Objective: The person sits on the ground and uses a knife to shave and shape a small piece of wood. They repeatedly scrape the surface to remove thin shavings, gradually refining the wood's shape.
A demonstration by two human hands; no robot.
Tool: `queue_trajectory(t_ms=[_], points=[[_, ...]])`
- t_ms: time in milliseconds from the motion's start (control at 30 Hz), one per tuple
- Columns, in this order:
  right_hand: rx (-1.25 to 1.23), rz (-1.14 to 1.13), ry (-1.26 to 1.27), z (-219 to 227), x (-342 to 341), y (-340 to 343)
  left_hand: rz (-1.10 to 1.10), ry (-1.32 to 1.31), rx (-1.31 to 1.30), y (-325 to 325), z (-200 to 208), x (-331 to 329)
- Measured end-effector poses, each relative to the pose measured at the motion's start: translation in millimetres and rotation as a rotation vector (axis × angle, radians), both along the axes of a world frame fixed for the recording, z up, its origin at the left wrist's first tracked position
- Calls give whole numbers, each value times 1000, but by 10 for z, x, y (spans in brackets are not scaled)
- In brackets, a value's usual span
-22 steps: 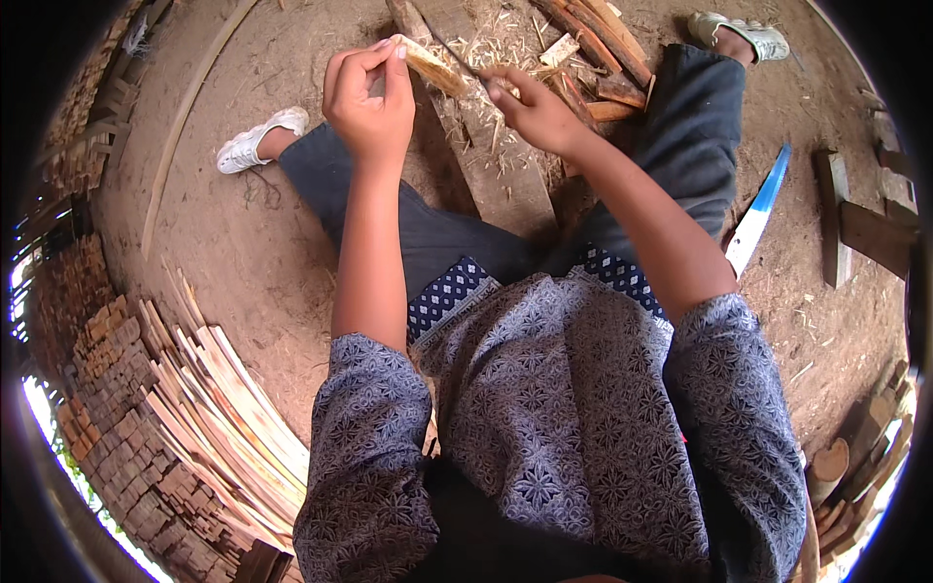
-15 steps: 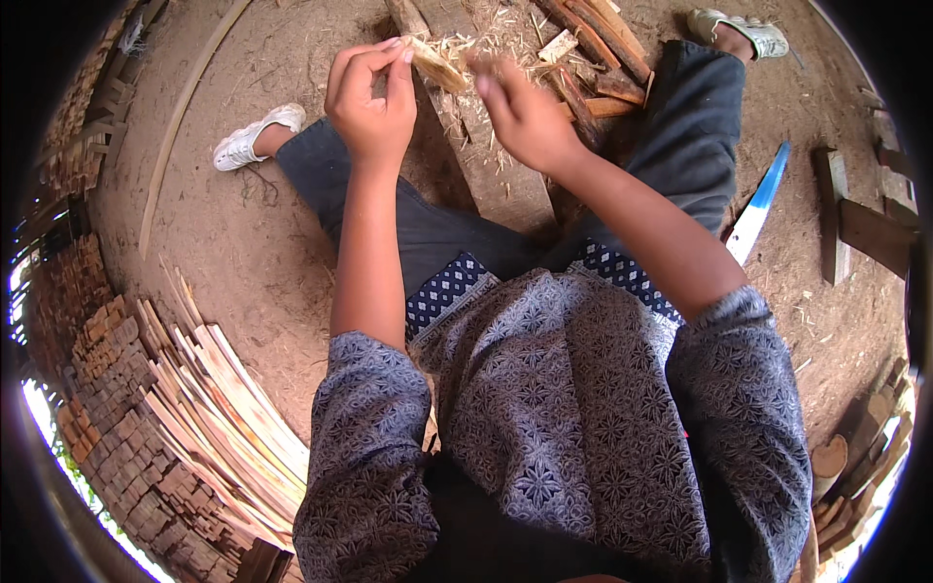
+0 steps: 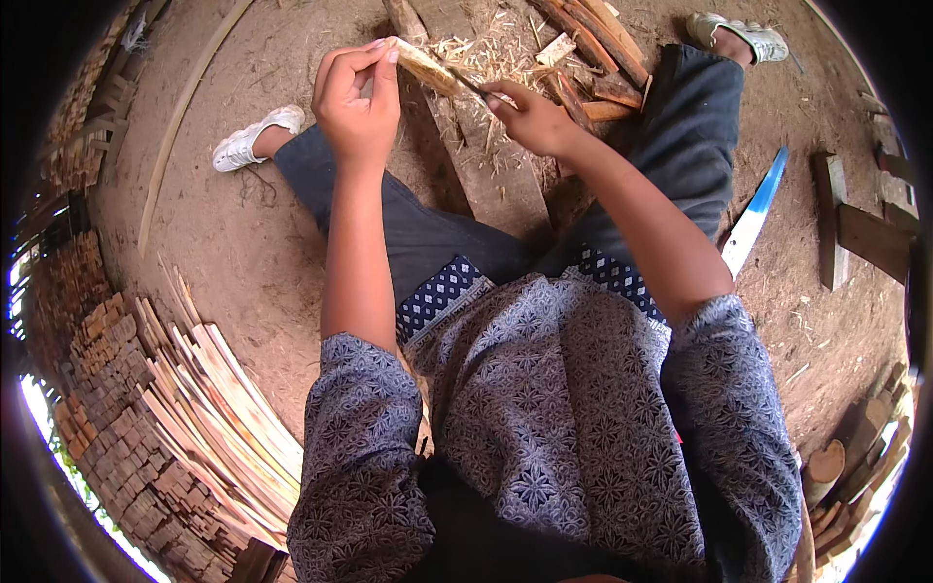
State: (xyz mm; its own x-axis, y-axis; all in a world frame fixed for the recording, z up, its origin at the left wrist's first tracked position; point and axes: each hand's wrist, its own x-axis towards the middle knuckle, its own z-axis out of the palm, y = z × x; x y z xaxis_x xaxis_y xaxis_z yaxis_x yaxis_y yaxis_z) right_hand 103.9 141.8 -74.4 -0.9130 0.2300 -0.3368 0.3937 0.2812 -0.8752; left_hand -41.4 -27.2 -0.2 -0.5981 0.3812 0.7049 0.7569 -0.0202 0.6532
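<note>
Between finger and thumb of my left hand [image 3: 356, 109], the end of a short pale piece of wood [image 3: 428, 70] is pinched. The piece slants down to the right, toward my other hand. My right hand [image 3: 533, 119] is closed on a dark, narrow knife [image 3: 470, 84], whose tip reaches the wood's lower right end; most of its handle is hidden by the fingers. Below both hands lies a worn plank [image 3: 505, 189] between my legs, with curly wood shavings [image 3: 505, 58] scattered over its far end.
Split brown wood sticks [image 3: 588, 44] lie beyond my right hand. A saw with a blue-and-white blade [image 3: 755, 214] rests on the dirt at my right. Long pale strips [image 3: 228, 408] and stacked wood blocks [image 3: 126, 457] fill the lower left. A wooden frame [image 3: 846, 223] stands far right.
My left hand and the wood have shifted slightly left. My right hand, blurred before, has moved a little right and down, and the dark knife now shows clearly against the wood.
</note>
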Motion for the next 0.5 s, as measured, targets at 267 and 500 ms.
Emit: queue_trajectory(t_ms=[267, 500], points=[[368, 24, 99, -137, 123, -221, 0, 25, 10, 59, 48, -33], [-108, -17, -200, -283, 173, -44, 28, -54, 54, -165, -43, -53]])
